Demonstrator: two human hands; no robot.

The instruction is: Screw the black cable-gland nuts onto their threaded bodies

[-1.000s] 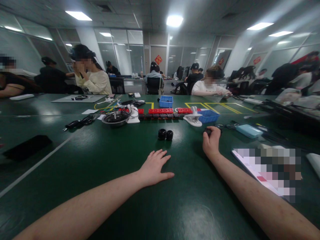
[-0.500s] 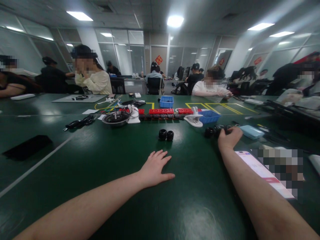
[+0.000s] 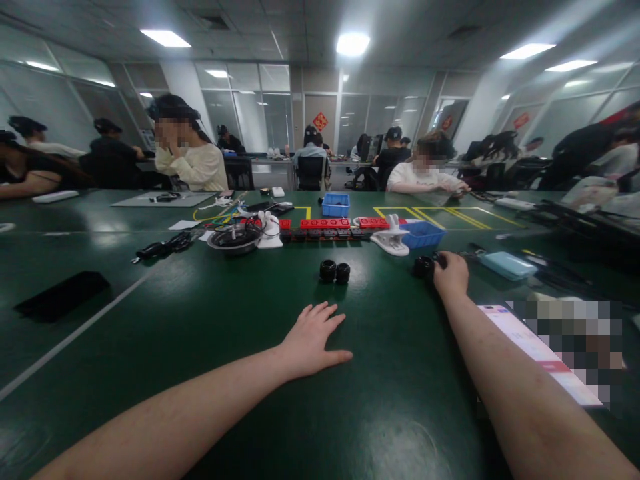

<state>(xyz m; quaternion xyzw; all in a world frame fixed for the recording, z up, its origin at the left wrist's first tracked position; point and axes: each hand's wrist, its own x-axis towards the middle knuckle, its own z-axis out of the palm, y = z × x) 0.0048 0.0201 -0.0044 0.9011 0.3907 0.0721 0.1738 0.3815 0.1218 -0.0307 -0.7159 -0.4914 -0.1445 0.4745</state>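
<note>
My left hand [image 3: 313, 337] lies flat on the green table [image 3: 210, 320], fingers spread, holding nothing. Two small black cylindrical parts [image 3: 335, 271] stand side by side just beyond its fingertips, apart from it. My right hand [image 3: 451, 275] reaches forward on the right, its fingers curled around a small black part that is mostly hidden. Another black round part [image 3: 423, 267] sits right beside that hand on its left.
A row of red and black blocks [image 3: 325, 228], a white clamp [image 3: 391, 240], two blue bins [image 3: 423, 233], a round black dish [image 3: 234, 238], black cables [image 3: 163, 248], a black phone [image 3: 63, 295], a light-blue case [image 3: 507, 265] and a lit tablet [image 3: 545, 353]. People sit across the table.
My right hand went right to a cluster of black parts, then came back left a little, now curled beside one black part. My left hand stayed flat.
</note>
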